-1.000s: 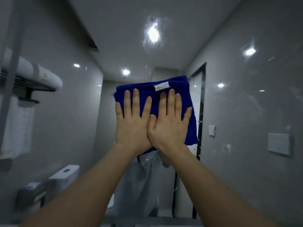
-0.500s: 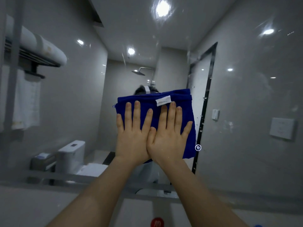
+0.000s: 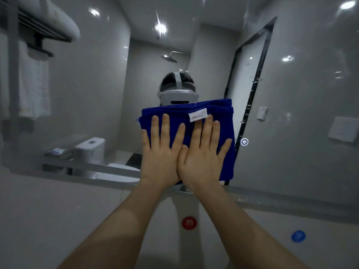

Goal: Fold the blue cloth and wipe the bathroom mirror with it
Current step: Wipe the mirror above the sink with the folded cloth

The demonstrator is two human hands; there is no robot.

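The left hand (image 3: 161, 158) and right hand (image 3: 204, 160) press the folded blue cloth (image 3: 225, 136) to the bathroom mirror (image 3: 93, 98) with straight, spread fingers (image 3: 167, 129), so, ungripped, it could slip down.

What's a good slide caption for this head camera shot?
Left hand and right hand, side by side, press the folded blue cloth flat against the bathroom mirror.

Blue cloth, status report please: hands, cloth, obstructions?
Left hand and right hand flat, pressing. Blue cloth folded against mirror. No obstruction seen.
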